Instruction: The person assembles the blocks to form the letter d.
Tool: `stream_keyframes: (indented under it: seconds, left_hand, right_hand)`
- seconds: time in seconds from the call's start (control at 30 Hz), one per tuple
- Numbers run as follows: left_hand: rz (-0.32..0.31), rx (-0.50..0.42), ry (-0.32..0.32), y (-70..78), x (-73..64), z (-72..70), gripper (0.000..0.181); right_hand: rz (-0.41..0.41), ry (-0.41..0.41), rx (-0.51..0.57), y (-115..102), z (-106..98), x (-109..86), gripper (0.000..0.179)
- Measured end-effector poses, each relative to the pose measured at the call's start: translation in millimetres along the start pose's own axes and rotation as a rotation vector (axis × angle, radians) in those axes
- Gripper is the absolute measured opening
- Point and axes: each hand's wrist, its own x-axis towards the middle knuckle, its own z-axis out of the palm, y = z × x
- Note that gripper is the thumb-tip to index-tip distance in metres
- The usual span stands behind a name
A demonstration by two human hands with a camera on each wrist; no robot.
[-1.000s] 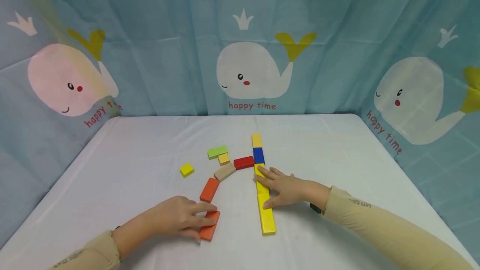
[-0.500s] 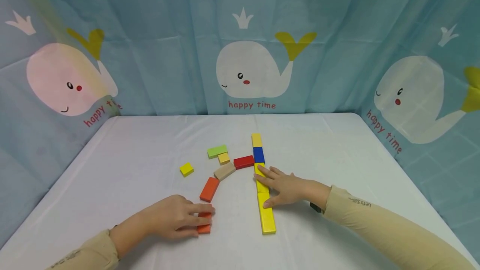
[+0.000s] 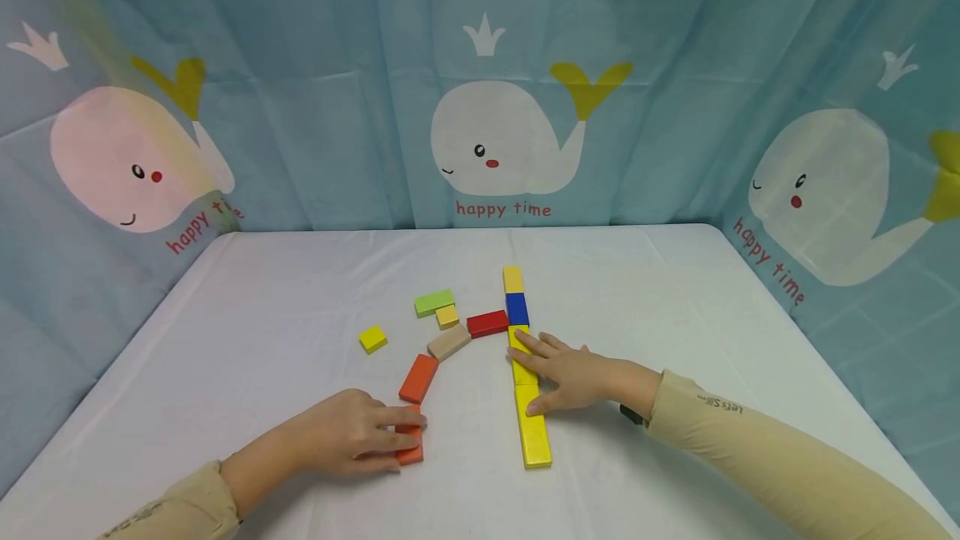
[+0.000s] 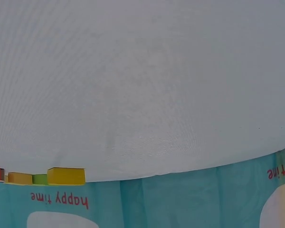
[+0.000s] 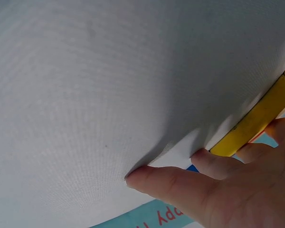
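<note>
Since the first head frame, the near orange block [image 3: 410, 457] has slid away from you and a little to your left, turning straighter, and your left hand [image 3: 352, 436] has gone with it. A push slightly too hard there would likely drive its end into the far orange block [image 3: 417, 378], which could in turn shove the tan block [image 3: 449, 342] askew. If your right hand [image 3: 570, 372] drags, it may shift the far yellow block [image 3: 522, 375] under its spread fingers. The near orange block lies beneath your left fingers, pinched between them and the thumb, its end just beside the far orange block; whether they touch is hard to tell.
</note>
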Motion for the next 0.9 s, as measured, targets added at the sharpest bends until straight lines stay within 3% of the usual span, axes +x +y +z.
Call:
stream_keyframes:
  seconds: [0.9]
  left_hand:
    - [-0.008,0.024,0.059,-2.3,0.6,3.2,0.028]
  right_hand:
    - [-0.007,0.009,0.009,-1.2,-1.0,-1.4,0.085]
